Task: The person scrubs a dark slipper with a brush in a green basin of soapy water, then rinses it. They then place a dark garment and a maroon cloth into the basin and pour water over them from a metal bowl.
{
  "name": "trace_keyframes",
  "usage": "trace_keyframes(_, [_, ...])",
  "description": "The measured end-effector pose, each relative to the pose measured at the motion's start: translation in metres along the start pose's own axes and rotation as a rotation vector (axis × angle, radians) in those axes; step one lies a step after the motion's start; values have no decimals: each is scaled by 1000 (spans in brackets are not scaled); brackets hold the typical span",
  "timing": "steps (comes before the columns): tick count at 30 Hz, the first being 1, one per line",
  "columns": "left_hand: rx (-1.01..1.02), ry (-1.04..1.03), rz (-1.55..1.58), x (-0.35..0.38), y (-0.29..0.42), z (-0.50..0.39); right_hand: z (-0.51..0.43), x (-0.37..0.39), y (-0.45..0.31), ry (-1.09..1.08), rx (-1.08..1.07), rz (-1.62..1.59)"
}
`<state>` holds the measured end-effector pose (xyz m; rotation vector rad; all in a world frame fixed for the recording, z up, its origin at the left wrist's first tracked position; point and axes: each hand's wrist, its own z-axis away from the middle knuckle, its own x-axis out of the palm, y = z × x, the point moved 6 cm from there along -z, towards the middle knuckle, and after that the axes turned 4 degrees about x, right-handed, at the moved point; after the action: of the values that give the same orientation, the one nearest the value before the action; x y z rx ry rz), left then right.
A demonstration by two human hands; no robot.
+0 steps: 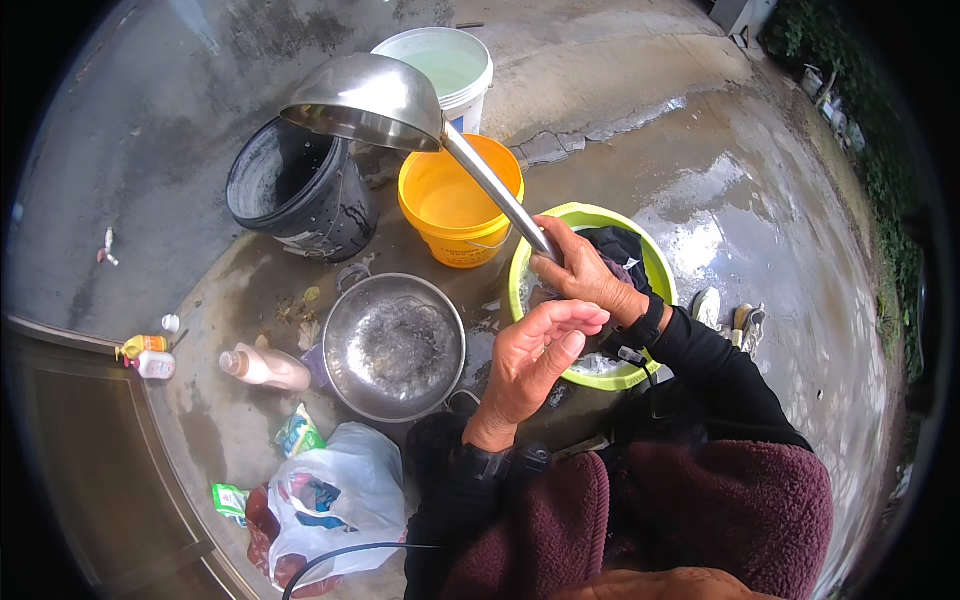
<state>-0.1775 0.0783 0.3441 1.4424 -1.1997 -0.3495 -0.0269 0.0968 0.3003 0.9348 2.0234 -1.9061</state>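
My right hand [589,274] grips the handle of a large stainless steel ladle [367,101], whose bowl is tipped over above the buckets. Nothing is in my left hand [529,360], which is raised with curled fingers beside my right wrist. Below my hands a lime green plastic basin [666,274] holds dark wet cloth [616,244] and suds. A round metal basin [396,346] with water in it stands to the left. Beyond are a yellow bucket [461,196], a black bucket [300,187] and a white bucket [442,64] with water.
A pinkish bottle [265,367] lies left of the metal basin, near a white plastic bag [341,487] with cloth inside. Small bottles [154,365] are by the door frame at far left. Shoes [727,319] stand right of the green basin. The concrete floor [720,202] is wet.
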Motion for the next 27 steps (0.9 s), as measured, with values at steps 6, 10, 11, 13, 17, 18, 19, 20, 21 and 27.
trace_keyframes(6, [-56, 28, 26, -9, -8, -12, -134, -60, 1, 249, 76, 214])
trace_keyframes(10, [-80, 62, 30, -23, -15, -21, -202, -67, 14, 266, 187, 475])
trace_keyframes(11, [-86, 57, 36, -26, -17, -23, -215, -66, 21, 252, 268, 534])
trace_keyframes(13, [-103, 68, 46, -33, -20, -26, -239, -62, 28, 222, 302, 570])
trace_keyframes(17, [-123, 54, 99, -47, -25, -33, -275, -46, 41, 172, 425, 618])
trace_keyframes(18, [-137, 68, 92, -50, -26, -33, -282, -41, 44, 159, 486, 628])
trace_keyframes(19, [-145, 75, 108, -53, -27, -34, -291, -36, 43, 151, 465, 613])
trace_keyframes(20, [-151, 90, 120, -55, -28, -35, -298, -31, 44, 137, 483, 602])
trace_keyframes(21, [-157, 104, 128, -58, -30, -35, -304, -26, 46, 110, 539, 596])
trace_keyframes(27, [-167, 106, 107, -68, -32, -40, -327, 5, 45, -114, 647, -277])
